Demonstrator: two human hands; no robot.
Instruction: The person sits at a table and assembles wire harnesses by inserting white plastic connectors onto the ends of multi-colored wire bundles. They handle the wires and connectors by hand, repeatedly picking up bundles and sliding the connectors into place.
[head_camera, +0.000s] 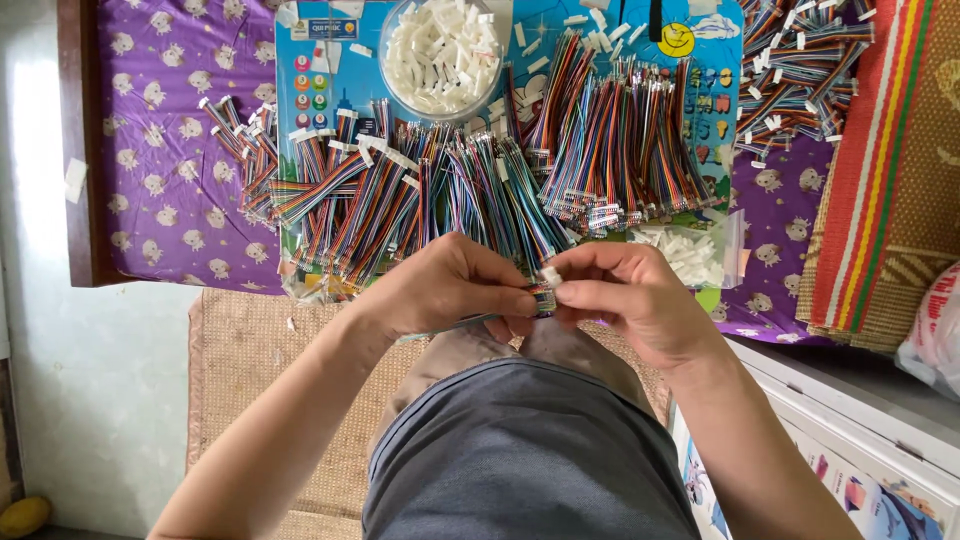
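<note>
The rainbow ribbon cable (500, 318) lies crosswise between both hands above the lap, its long axis running left to right. The left hand (450, 285) pinches its wires; the right hand (625, 295) grips the small white connector (551, 275) at the cable's end, fingertips touching.

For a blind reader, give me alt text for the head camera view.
Two hands meet over a lap: the left hand grips a multicoloured wire bundle while the right hand presses on a small white connector. Beyond lie wire piles and a bowl of connectors.
</note>
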